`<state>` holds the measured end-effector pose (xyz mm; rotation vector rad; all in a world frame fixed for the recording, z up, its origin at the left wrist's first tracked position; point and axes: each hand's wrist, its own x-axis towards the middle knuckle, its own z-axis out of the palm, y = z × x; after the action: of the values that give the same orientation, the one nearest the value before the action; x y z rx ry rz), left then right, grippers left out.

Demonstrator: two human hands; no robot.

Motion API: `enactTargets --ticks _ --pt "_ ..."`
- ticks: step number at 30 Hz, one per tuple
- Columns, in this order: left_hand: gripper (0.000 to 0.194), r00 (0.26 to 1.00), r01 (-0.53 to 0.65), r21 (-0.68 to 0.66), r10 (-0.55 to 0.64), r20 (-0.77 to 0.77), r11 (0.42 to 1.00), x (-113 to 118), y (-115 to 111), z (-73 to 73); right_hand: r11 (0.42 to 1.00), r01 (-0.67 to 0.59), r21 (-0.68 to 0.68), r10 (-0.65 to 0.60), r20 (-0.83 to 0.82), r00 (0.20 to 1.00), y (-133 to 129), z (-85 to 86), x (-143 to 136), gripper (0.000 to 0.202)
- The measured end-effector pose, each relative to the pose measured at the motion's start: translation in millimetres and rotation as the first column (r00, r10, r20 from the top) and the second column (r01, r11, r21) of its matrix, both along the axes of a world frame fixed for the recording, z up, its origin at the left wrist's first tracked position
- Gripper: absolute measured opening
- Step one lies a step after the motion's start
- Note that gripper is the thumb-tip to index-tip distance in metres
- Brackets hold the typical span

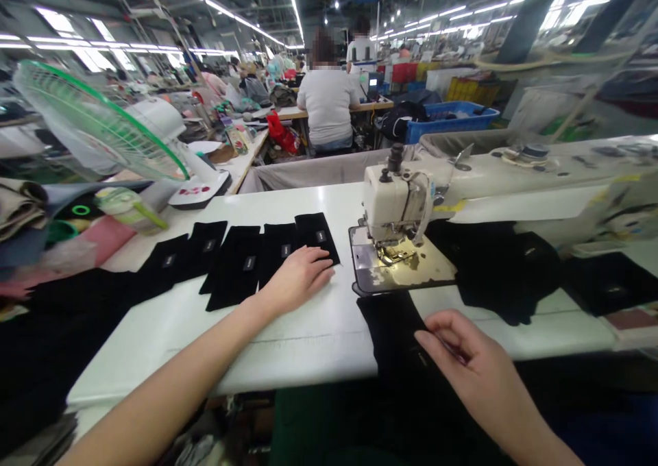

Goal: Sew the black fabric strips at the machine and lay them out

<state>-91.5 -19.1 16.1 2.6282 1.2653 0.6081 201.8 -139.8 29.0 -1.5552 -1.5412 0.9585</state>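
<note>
1. Right hand (469, 360) first: thumb and index had a black strip (393, 329) pinched by its right edge. The other fingers were curled in behind.
2. Left hand (303, 274) was flat-ish, fingers stretched out and close together over the lower part of the rightmost black piece (308, 227) in a row. No grip I could see, and I couldn't tell if it was pressing down.
3. Closest obstacle was the sewing machine (388, 195), its head just beyond the strip. The strip's far end sat right at the near edge of the worn metal plate (434, 273); couldn't tell if they touched.
4. More black pieces (234, 267) overlapped to the left on the white table (319, 356), with small grey labels (249, 263). A dark fabric pile (506, 267) lay right of the plate.
5. Further out: green-rimmed fan (97, 120) and a bottle (128, 209) on the left, a person in a white top (326, 106) ahead, blue crate (452, 120) to the right.
6. The strip itself was matte black with a small pale mark, too tiny to read. It hung over the table's near edge, left of the pinching fingertips, and its bottom blended into the dark.
</note>
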Motion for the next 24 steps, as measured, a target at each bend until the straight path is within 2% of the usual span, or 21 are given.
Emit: enactTargets --ticks 2,3,5,8,10,11,13,16,19,21,24 --pt "0.041 0.976 -0.023 -0.159 0.056 0.212 0.987 20 -14 12.8 0.998 -0.062 -0.006 0.062 -0.006 0.998 -2 -4.3 -8 0.028" --pt "0.042 0.942 0.021 -0.291 0.079 0.326 0.956 32 -21 18.0 0.996 -0.089 -0.001 0.089 -0.003 0.996 -3 -6.7 -11 0.027" --pt "0.034 0.875 0.155 -0.531 0.134 0.466 0.833 58 -33 24.1 0.992 -0.126 0.014 0.126 0.0 0.992 -4 -11.3 -15 0.026" --pt "0.019 0.794 0.266 -0.684 0.249 0.555 0.679 82 -41 22.6 0.994 -0.11 0.015 0.11 -0.008 0.994 -5 -17.5 -13 0.025" --pt "0.016 0.744 0.293 -0.717 0.32 0.587 0.632 86 -37 18.0 0.997 -0.074 -0.013 0.074 -0.027 0.997 -6 -21.8 -7 0.026" --pt "0.017 0.722 0.291 -0.717 0.346 0.599 0.634 84 -33 15.9 0.998 -0.063 -0.031 0.062 -0.037 0.997 -7 -24.3 -4 0.026" --pt "0.017 0.695 0.258 -0.695 0.37 0.616 0.671 78 -21 13.2 0.994 -0.08 -0.08 0.077 -0.04 0.996 -8 -30.2 2 0.028" --pt "0.016 0.724 0.185 -0.65 0.346 0.597 0.737 68 1 12.6 0.982 -0.122 -0.142 0.12 -0.028 0.992 -14 -40.4 7 0.031" --pt "0.012 0.807 0.134 -0.588 0.256 0.532 0.798 66 21 10.8 0.99 -0.079 -0.114 0.076 -0.036 0.996 -19 -48.8 5 0.034" --pt "0.011 0.874 0.103 -0.501 0.162 0.458 0.859 70 31 5.7 0.995 -0.051 -0.081 0.05 -0.017 0.999 -20 -52.3 2 0.034" --pt "0.012 0.965 0.022 -0.239 0.041 0.257 0.971 79 39 -7.8 0.998 -0.011 -0.064 0.012 0.021 1.0 -21 -54.9 -4 0.033"
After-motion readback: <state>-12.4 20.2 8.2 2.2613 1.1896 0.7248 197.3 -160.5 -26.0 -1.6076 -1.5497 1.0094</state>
